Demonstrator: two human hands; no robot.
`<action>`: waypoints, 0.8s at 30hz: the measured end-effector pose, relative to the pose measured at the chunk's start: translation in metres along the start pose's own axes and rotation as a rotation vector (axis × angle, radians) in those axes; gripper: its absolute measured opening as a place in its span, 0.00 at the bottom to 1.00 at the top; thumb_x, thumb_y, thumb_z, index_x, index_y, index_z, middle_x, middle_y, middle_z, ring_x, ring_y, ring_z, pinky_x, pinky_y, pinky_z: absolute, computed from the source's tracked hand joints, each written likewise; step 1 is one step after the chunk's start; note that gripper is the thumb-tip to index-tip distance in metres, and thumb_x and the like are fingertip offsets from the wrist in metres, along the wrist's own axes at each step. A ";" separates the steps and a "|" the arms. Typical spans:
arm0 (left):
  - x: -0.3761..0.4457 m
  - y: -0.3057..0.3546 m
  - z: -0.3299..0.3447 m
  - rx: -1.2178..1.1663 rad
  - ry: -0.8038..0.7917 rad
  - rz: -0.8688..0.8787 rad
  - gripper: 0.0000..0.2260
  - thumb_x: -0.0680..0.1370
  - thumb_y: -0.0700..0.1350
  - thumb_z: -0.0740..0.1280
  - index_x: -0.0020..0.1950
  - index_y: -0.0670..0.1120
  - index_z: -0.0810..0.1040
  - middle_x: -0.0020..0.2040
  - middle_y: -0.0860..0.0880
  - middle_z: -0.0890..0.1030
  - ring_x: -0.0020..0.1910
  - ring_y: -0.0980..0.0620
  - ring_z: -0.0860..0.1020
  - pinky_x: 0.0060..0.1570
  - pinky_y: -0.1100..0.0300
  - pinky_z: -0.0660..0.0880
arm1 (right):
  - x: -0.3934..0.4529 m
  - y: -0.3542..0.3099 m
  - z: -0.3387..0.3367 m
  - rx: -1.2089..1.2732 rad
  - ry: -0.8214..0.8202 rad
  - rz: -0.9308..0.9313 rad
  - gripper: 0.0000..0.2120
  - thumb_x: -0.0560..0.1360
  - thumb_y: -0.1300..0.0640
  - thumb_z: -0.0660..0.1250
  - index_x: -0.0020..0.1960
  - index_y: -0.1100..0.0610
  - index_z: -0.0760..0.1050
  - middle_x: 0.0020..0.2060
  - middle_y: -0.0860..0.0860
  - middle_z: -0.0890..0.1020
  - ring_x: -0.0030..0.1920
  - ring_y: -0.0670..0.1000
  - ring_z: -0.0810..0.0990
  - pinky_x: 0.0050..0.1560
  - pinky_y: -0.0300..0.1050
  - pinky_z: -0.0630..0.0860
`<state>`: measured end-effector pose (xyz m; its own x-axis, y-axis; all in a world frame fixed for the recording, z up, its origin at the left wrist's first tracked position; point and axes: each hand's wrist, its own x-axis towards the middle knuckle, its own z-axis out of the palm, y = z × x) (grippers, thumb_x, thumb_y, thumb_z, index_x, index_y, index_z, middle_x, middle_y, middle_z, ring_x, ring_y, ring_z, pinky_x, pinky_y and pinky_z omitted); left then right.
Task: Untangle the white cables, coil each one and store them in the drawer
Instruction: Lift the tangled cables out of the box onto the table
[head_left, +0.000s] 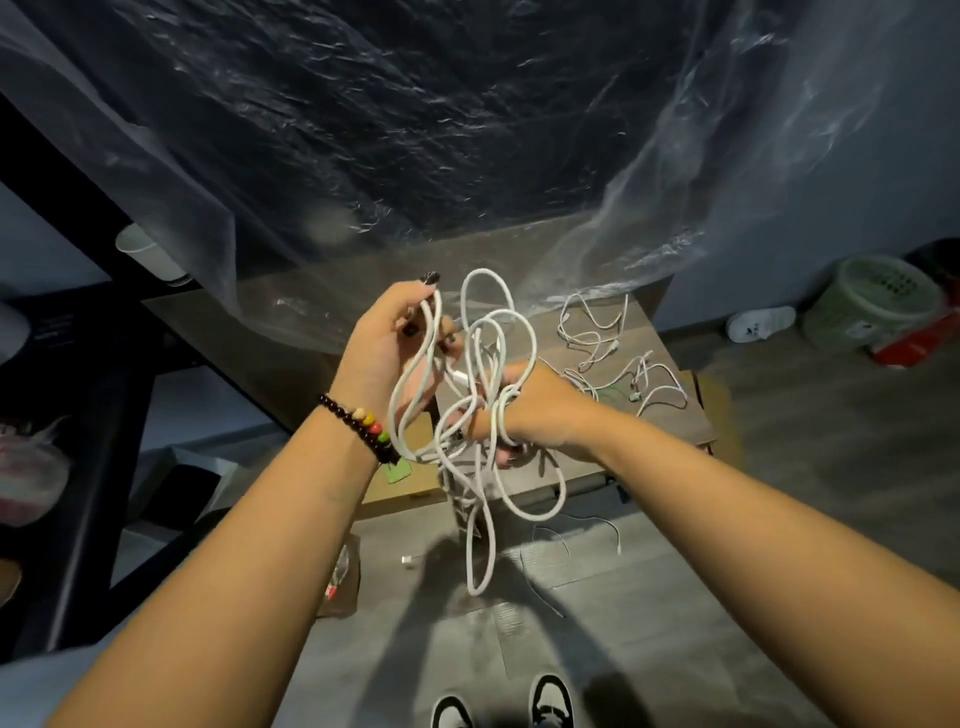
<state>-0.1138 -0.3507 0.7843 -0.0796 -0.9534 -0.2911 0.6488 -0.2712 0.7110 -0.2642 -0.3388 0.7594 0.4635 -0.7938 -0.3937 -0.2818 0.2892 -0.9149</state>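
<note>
Hands: two | left hand (387, 353) fingers pinch thick white cable (483, 467) | right hand (530, 410) grips its loops

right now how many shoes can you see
3: two black-and-white shoes at the bottom edge, left shoe and right shoe, and one white shoe on the floor at right. Others may be hidden.

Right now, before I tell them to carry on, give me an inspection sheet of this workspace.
Surface: small table, part under plastic sheet.
Job's things: thick white cable tangle held in the air; drawer not clearly seen.
Clutter: cardboard box, paper cup.
Grippers: left hand grips a strand; right hand holds loops, some wound round it.
Cables: thin white cables loose on table; another on floor.
Surroundings: green basket, white shoe.
</note>
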 end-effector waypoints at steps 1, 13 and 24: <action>0.001 0.004 0.003 0.033 0.001 0.020 0.14 0.73 0.43 0.65 0.26 0.46 0.73 0.26 0.49 0.69 0.28 0.53 0.69 0.36 0.60 0.69 | 0.001 -0.002 0.001 0.035 0.011 -0.018 0.05 0.69 0.73 0.71 0.41 0.68 0.76 0.26 0.52 0.77 0.21 0.46 0.74 0.22 0.35 0.70; 0.006 -0.063 -0.047 0.493 0.123 -0.105 0.23 0.84 0.52 0.49 0.49 0.41 0.80 0.33 0.47 0.82 0.36 0.49 0.81 0.40 0.63 0.77 | 0.006 -0.056 -0.026 0.276 0.330 -0.284 0.13 0.71 0.72 0.70 0.36 0.57 0.71 0.21 0.48 0.75 0.20 0.45 0.72 0.20 0.35 0.65; 0.004 -0.055 -0.107 0.288 0.524 -0.107 0.06 0.76 0.36 0.64 0.50 0.42 0.79 0.33 0.50 0.75 0.26 0.58 0.72 0.27 0.68 0.70 | 0.007 -0.016 -0.069 0.196 0.526 -0.234 0.08 0.72 0.67 0.71 0.47 0.56 0.76 0.27 0.48 0.78 0.23 0.48 0.72 0.22 0.38 0.67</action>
<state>-0.0683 -0.3257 0.6754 0.2980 -0.7464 -0.5950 0.4212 -0.4566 0.7837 -0.3147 -0.3856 0.7775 0.0033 -0.9917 -0.1288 -0.0396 0.1286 -0.9909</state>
